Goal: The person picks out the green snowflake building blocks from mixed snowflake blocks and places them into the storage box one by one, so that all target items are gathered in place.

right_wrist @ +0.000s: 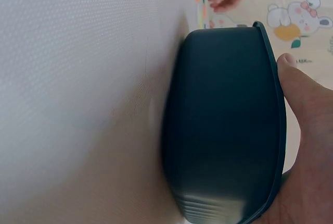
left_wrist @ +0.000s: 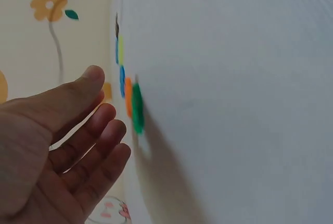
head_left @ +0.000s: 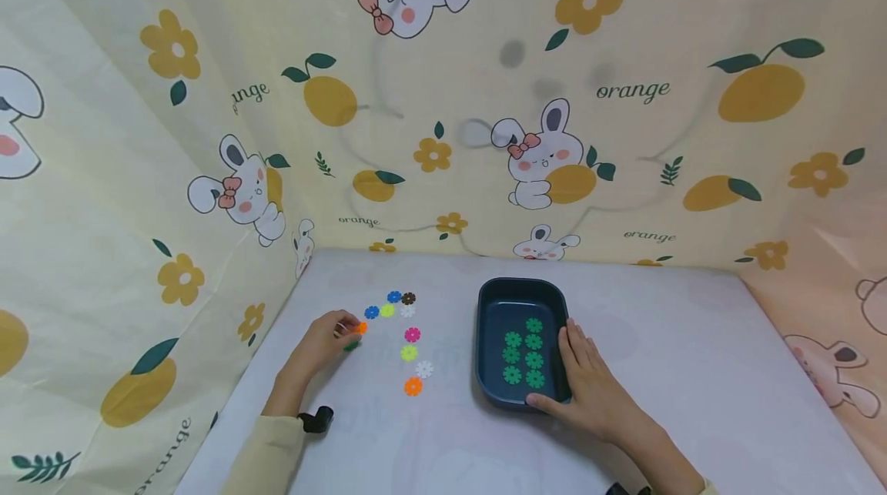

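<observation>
My left hand (head_left: pixel 329 342) hovers at the table's left with relaxed, slightly bent fingers and nothing between them. Just beyond its fingertips lie a green flower-shaped disc (left_wrist: pixel 137 107) and an orange one (left_wrist: pixel 128 97), apart from the hand in the left wrist view. Straight fingers of my right hand (head_left: pixel 594 391) rest along the right side of a dark blue rectangular tray (head_left: pixel 489 395), its thumb touching the near rim. Several green flower-shaped discs (head_left: pixel 533 360) lie inside that tray in two columns. In the right wrist view, the tray's outer wall (right_wrist: pixel 226 114) fills the middle.
Between left hand and tray lie loose flower-shaped discs: blue (head_left: pixel 394 297), brown (head_left: pixel 409 298), yellow (head_left: pixel 410 353), white (head_left: pixel 424 369), pink (head_left: pixel 412 335) and orange (head_left: pixel 413 386). A patterned cloth (head_left: pixel 443 195) with bunnies and oranges hangs behind the white table (head_left: pixel 658 326).
</observation>
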Demonstrator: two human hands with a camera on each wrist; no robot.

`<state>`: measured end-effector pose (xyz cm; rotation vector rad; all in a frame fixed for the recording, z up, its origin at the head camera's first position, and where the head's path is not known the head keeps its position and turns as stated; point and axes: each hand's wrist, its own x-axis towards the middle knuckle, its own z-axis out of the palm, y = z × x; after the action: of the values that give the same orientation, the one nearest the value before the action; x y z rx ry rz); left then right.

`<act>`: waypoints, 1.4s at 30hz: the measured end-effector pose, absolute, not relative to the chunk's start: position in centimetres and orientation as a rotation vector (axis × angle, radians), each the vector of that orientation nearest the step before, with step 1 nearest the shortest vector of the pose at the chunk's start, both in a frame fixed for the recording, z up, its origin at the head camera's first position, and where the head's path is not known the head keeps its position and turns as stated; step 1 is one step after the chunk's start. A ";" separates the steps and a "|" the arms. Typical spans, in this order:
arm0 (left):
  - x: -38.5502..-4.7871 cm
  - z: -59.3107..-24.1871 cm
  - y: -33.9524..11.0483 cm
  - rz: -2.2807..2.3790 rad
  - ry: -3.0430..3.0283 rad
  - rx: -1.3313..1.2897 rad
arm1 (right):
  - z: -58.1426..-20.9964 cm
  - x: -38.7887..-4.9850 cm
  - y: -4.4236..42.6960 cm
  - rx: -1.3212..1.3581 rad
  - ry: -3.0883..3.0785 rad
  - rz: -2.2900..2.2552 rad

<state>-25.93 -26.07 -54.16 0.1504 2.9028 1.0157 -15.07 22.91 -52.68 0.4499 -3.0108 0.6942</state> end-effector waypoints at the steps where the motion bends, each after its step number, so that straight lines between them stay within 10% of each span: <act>1: -25.9 -54.3 -26.4 1.015 2.900 0.136 | -52.7 -15.1 22.9 0.450 -3.010 0.690; 42: -25.2 -54.6 -27.1 0.992 2.825 0.128 | -52.6 -15.1 22.8 0.427 -3.038 0.700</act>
<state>-25.18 -27.09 -54.55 0.1277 2.8253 0.9920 -15.05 22.84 -52.62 0.4273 -3.0376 0.7005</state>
